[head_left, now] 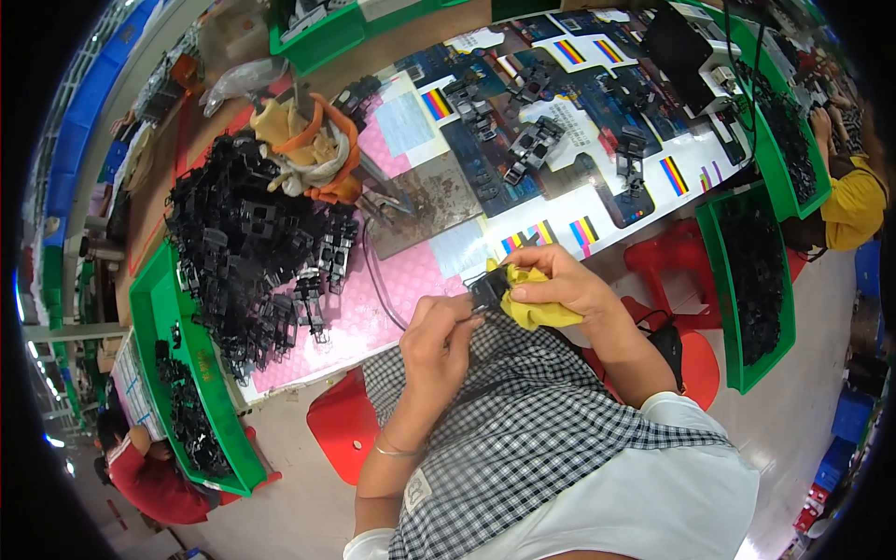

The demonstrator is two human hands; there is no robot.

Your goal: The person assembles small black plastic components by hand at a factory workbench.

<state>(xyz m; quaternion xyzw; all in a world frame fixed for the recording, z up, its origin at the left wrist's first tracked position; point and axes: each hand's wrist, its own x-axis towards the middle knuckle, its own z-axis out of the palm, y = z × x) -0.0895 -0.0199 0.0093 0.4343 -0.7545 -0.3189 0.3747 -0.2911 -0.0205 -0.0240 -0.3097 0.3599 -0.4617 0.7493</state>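
Observation:
Over the table's near edge, my right hand (pixel 560 280) is closed on a yellow cloth (pixel 532 299) and steadies a small black plastic part (pixel 487 289) with it. My left hand (pixel 437 338) is closed, its fingertips pinched together at the left side of that part. Whether a tool or a tiny piece sits between the left fingertips is too small to make out. A large heap of similar black plastic parts (pixel 252 233) lies on the table to the left. Several more black parts (pixel 535 147) are spread over the printed sheets ahead.
A holder with orange and cream wrapping (pixel 308 140) stands beside the heap, near a worn metal plate (pixel 429 201). Green bins (pixel 245 457) with black parts flank the table, another green bin (pixel 707 245) at right. Red stools (pixel 333 420) stand below. Other people sit at both sides.

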